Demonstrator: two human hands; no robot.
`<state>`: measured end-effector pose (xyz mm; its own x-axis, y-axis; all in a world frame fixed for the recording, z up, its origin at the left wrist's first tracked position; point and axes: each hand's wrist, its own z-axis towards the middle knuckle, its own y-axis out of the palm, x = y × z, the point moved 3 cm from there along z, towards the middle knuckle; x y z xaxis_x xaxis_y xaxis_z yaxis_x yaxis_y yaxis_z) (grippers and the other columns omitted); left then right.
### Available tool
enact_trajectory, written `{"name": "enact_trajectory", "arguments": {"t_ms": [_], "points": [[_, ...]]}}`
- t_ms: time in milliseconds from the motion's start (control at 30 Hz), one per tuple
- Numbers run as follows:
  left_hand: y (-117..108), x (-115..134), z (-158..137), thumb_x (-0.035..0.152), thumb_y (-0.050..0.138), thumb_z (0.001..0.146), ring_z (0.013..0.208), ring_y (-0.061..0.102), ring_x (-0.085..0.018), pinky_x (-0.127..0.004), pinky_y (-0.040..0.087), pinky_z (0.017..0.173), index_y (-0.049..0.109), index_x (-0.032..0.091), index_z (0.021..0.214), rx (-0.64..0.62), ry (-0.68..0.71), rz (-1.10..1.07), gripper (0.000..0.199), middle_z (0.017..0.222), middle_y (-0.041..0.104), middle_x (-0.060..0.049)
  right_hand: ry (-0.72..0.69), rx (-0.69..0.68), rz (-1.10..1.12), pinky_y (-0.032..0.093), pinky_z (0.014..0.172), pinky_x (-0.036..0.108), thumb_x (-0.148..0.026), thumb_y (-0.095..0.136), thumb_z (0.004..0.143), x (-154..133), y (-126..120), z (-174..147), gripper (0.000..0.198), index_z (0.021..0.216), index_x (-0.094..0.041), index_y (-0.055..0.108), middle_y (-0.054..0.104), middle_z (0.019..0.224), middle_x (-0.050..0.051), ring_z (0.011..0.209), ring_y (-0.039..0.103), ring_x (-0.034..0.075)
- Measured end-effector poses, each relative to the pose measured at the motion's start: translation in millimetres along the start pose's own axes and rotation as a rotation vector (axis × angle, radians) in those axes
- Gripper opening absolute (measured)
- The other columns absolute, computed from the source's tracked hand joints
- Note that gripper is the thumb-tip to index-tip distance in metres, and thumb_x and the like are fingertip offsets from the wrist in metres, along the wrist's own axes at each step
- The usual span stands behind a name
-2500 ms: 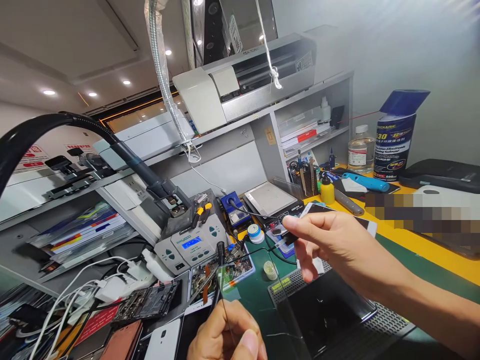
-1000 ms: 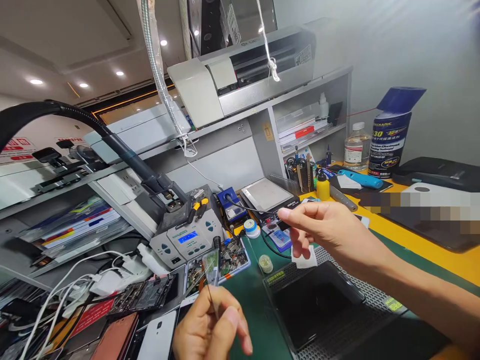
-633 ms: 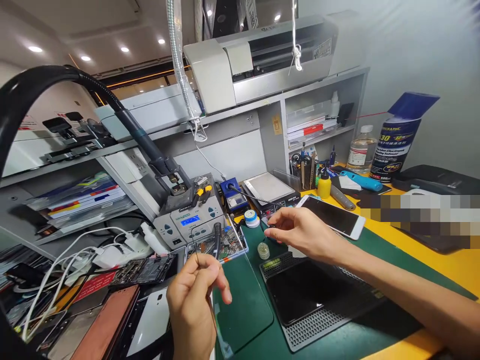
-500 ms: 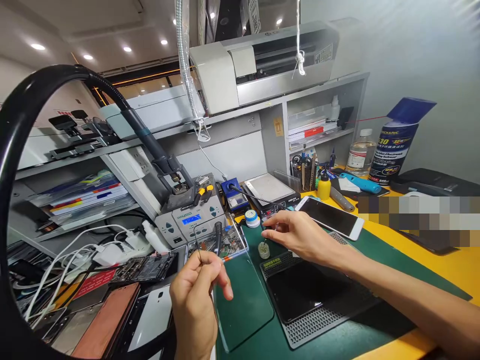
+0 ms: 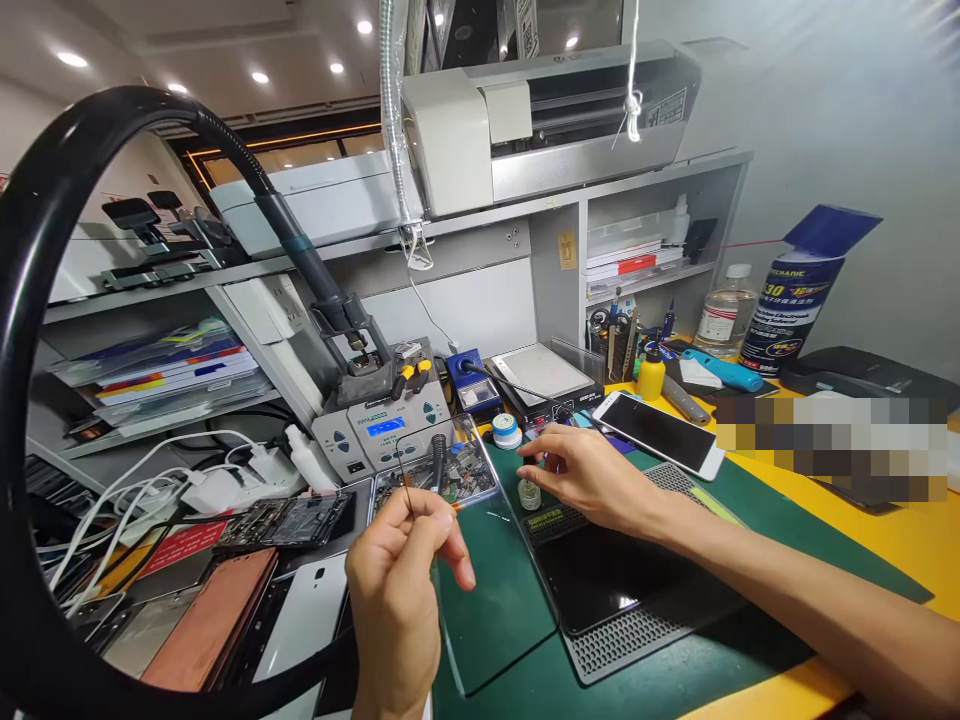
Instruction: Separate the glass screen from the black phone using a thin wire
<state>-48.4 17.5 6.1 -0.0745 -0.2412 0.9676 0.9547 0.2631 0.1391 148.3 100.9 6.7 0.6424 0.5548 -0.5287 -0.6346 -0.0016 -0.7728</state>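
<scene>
My left hand (image 5: 405, 590) pinches a thin dark wire-like tool with a hooked top (image 5: 406, 480) between thumb and fingertips, held upright. My right hand (image 5: 600, 475) is curled above a small clear glass jar (image 5: 529, 496); whatever its fingers grip is too small or hidden to name. The jar stands at the upper left corner of a grey perforated pad (image 5: 622, 640). On that pad, under my right forearm, lies a dark-screened phone (image 5: 607, 585). A clear panel with rounded corners (image 5: 499, 610) lies on the green mat (image 5: 810, 560) beside my left hand.
A black ring (image 5: 19, 420) frames the left side. Behind are a soldering station (image 5: 386, 430), a parts box (image 5: 472, 470), a blue-white tub (image 5: 506, 430) and a white phone (image 5: 660, 435). Opened phones (image 5: 210, 620) crowd the left; a blue spray can (image 5: 795, 300) stands right.
The camera view has shifted slightly. My right hand's fingers have moved a little and now hover over the jar's rim. My left hand keeps its pinch on the thin tool.
</scene>
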Motion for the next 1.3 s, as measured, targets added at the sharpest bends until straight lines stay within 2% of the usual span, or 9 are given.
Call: {"name": "enact_trajectory", "arguments": {"t_ms": [233, 400, 600, 1067, 1300], "points": [[-1, 0, -1, 0.028, 0.061, 0.085, 0.048, 0.055, -0.013, -0.027, 0.042, 0.053, 0.059, 0.019, 0.058, -0.01, -0.005, -0.001, 0.029, 0.055, 0.056, 0.002, -0.026, -0.038, -0.032, 0.046, 0.071, 0.03, -0.025, 0.067, 0.092, 2, 5, 0, 0.023, 0.108, -0.014, 0.079, 0.073, 0.093, 0.01, 0.077, 0.066, 0.02], [0, 0, -1, 0.028, 0.06, 0.086, 0.048, 0.055, -0.013, -0.027, 0.042, 0.054, 0.059, 0.019, 0.06, -0.016, -0.009, -0.004, 0.027, 0.055, 0.056, 0.002, -0.025, -0.054, -0.033, 0.045, 0.07, 0.03, -0.026, 0.066, 0.092, 2, 6, 0, 0.023, 0.108, -0.015, 0.079, 0.074, 0.091, 0.01, 0.076, 0.066, 0.021], [-1, -1, -1, 0.028, 0.06, 0.087, 0.047, 0.054, -0.013, -0.027, 0.042, 0.054, 0.058, 0.019, 0.061, -0.014, -0.01, -0.002, 0.027, 0.055, 0.056, 0.003, 0.008, -0.028, -0.002, 0.045, 0.069, 0.028, -0.026, 0.066, 0.092, -1, -1, 1, 0.023, 0.107, -0.015, 0.079, 0.075, 0.093, 0.009, 0.075, 0.065, 0.019], [0, -1, -1, 0.027, 0.06, 0.085, 0.046, 0.054, -0.013, -0.027, 0.042, 0.054, 0.059, 0.019, 0.061, -0.01, -0.014, -0.007, 0.026, 0.054, 0.056, 0.003, 0.129, 0.049, 0.088, 0.04, 0.057, 0.026, -0.038, 0.064, 0.091, 2, -8, -1, 0.028, 0.103, -0.017, 0.079, 0.069, 0.072, 0.002, 0.062, 0.058, 0.015], [0, 1, -2, 0.027, 0.06, 0.085, 0.048, 0.054, -0.013, -0.027, 0.04, 0.051, 0.059, 0.018, 0.059, -0.011, -0.013, 0.005, 0.027, 0.053, 0.056, 0.001, 0.116, 0.06, 0.092, 0.042, 0.061, 0.027, -0.033, 0.065, 0.09, 1, -10, -2, 0.025, 0.103, -0.016, 0.079, 0.073, 0.081, 0.004, 0.067, 0.061, 0.016]]}}
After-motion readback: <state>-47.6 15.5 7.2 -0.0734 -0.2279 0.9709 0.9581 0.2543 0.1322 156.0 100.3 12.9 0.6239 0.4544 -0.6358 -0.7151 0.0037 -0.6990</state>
